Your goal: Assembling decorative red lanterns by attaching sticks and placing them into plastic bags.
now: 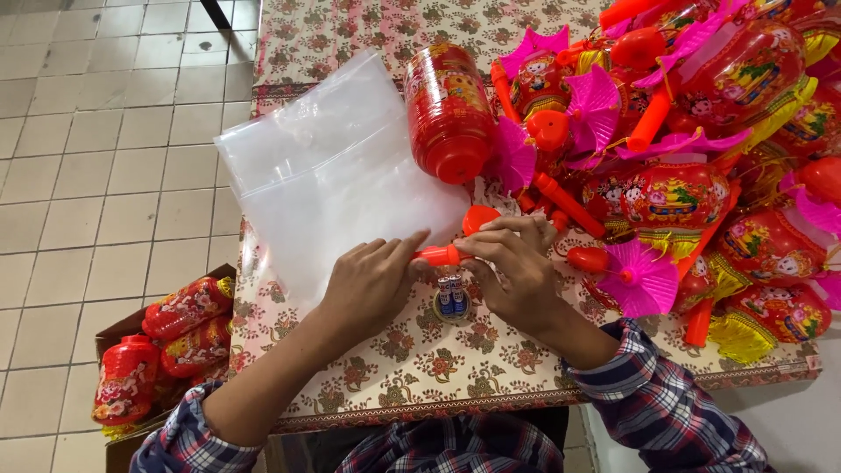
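Near the front edge of the floral-clothed table [412, 368], both hands closed together on an orange plastic handle [441, 255]: left hand [372, 285] with fingers curled over its left end, right hand [517, 271] pinching the right end beside a round orange cap [479, 217]. Just beneath, two small blue batteries [451, 295] lying side by side on the cloth. Off the table's left edge, down on the tiled floor, a cardboard box [118, 331] holding several red lanterns [187, 307]. Farther in, a stack of clear plastic bags [324, 166], flat, overhanging the left edge. Beyond, one red lantern [448, 109] on its side. Along the right and far edges, a heaped pile of red lanterns with pink paper fans [683, 131].
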